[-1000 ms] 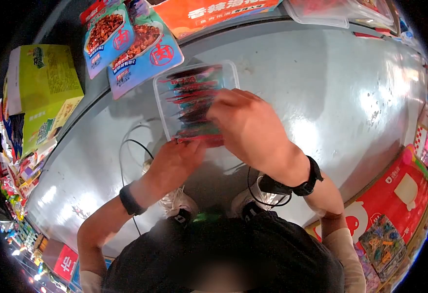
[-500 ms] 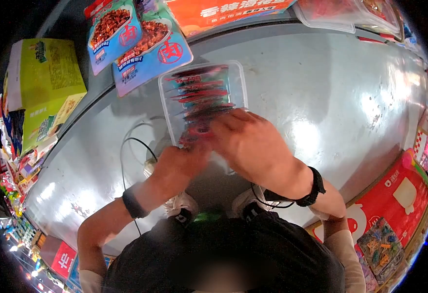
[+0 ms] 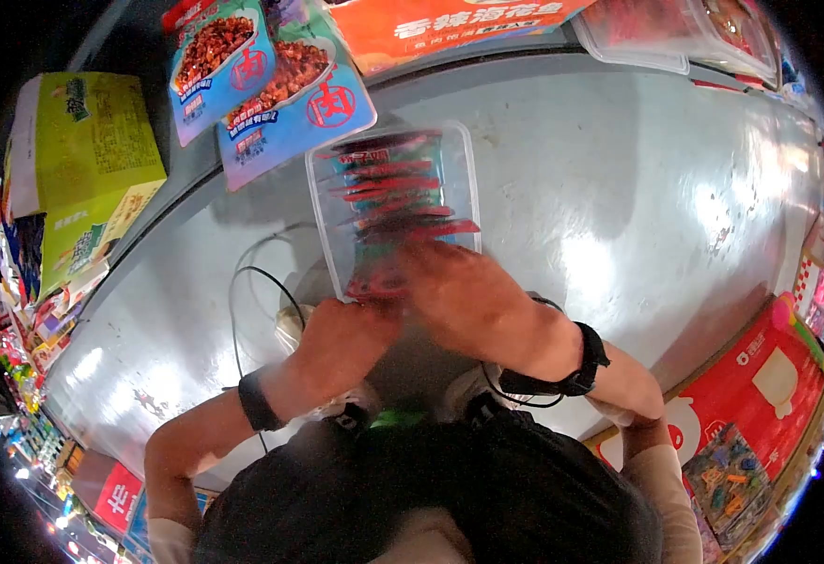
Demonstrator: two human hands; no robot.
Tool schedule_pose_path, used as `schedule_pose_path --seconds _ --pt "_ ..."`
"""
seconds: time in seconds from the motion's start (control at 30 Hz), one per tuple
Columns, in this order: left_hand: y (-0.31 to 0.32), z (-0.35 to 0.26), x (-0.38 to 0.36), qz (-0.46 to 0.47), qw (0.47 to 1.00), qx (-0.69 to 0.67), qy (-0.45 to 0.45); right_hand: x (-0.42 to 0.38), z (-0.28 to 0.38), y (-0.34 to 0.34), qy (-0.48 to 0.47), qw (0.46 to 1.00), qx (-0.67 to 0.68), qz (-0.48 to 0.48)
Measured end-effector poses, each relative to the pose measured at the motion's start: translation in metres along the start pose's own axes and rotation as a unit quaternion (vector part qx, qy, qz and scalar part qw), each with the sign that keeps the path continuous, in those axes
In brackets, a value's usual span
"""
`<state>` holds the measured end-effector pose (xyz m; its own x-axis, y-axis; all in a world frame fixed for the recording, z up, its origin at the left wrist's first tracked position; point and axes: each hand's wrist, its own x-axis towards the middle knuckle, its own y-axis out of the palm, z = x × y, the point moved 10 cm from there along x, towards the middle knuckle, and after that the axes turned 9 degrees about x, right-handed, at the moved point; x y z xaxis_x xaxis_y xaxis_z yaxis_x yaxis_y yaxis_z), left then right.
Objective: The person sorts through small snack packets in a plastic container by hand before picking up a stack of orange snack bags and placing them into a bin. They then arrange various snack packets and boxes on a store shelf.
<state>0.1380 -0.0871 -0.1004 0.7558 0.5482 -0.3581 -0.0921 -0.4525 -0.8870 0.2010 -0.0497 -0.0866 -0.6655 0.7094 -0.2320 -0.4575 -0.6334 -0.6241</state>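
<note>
Black wristbands, pale sleeves

Red and teal packets, grey surface

We lose the near edge of the clear tub behind the left hand and blurred right hand; whether they grip any packets, we cannot tell. Past the far edge of the grey surface, the orange package is cut off.

A glossy grey floor, scuffed toward its right edge, carries pale shoes near the middle of its near edge. Whether the thin dark cable left of centre and the clear tub toward its far edge touch it is unclear.
</note>
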Motion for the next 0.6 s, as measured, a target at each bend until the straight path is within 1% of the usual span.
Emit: schedule_pose_path --seconds 0.03,0.07,0.13,0.17,0.23,0.27,0.33,0.37,0.43,0.47,0.53,0.57,0.6 --pt "0.0 0.0 0.0 -0.006 1.0 -0.009 0.001 0.001 0.002 -0.001 -0.012 1.0 -0.013 -0.02" --pt "-0.001 0.0 0.0 -0.009 1.0 -0.009 -0.001 0.002 0.002 -0.001 -0.014 1.0 -0.015 -0.019" --pt "0.002 0.002 -0.001 0.011 1.0 0.004 -0.022 0.005 -0.002 0.006 0.01 1.0 -0.008 0.015" --pt "0.001 0.003 -0.001 0.005 1.0 0.005 -0.024 0.008 -0.001 0.008 0.007 1.0 -0.014 0.015" --pt "0.0 0.005 0.0 -0.016 0.999 0.013 -0.024 0.013 -0.011 0.018 0.049 0.998 0.003 0.032" --pt "-0.003 0.007 0.0 -0.024 0.999 0.014 -0.028 0.013 -0.014 0.02 0.046 0.998 -0.005 0.032" --pt "-0.012 0.005 0.001 -0.049 0.998 -0.027 -0.007 0.013 -0.01 0.021 -0.01 0.999 0.04 0.025" --pt "-0.018 0.007 0.001 -0.062 0.998 -0.026 -0.011 0.013 -0.01 0.023 -0.015 0.999 0.027 0.027" --pt "-0.008 0.008 0.004 0.016 0.998 -0.047 -0.027 0.01 -0.011 0.016 0.004 0.998 0.063 -0.008" --pt "-0.009 0.01 0.004 0.001 0.998 -0.048 -0.03 0.005 -0.007 0.013 0.001 0.999 0.048 -0.004" --pt "-0.021 0.003 0.002 -0.074 0.995 -0.068 0.024 -0.003 0.012 -0.014 -0.053 0.994 -0.042 -0.088" --pt "-0.02 0.003 0.001 -0.081 0.994 -0.072 0.02 -0.005 0.015 -0.02 -0.056 0.994 -0.048 -0.082" --pt "-0.016 0.003 0.001 -0.058 0.995 -0.076 0.011 -0.005 0.009 -0.021 0.01 0.999 -0.02 -0.024"
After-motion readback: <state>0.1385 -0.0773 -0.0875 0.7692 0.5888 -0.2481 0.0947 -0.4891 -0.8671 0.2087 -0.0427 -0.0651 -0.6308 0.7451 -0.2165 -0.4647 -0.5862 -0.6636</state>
